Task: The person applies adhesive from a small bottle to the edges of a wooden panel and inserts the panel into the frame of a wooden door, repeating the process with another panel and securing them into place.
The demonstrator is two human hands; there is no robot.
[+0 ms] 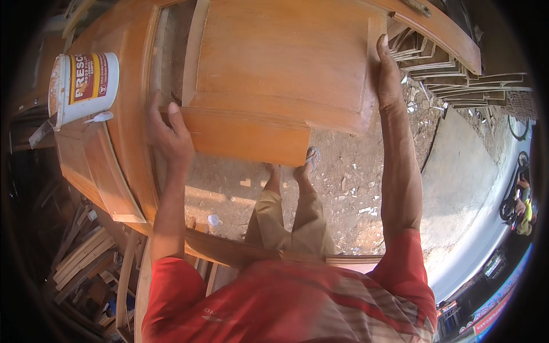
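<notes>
A broad orange-brown wooden panel (286, 54) with a bevelled border lies before me. My right hand (389, 80) grips its right edge, thumb on top and the other fingers hidden underneath. Along the panel's near side is a flat wooden board (246, 134), its right end cut square. My left hand (170, 134) is by that board's left end, thumb and fingers apart; whether it touches the wood, I cannot tell. To the left of that hand runs a wooden frame member (137, 114), with a gap between it and the panel.
A white filler tub (86, 86) stands on the woodwork at left, a putty knife (43, 131) and a white plastic spoon (100, 118) beside it. Bent wooden strips (440, 71) are stacked at far right. Wood offcuts (83, 257) lie lower left. Debris dots the dirt floor (343, 188).
</notes>
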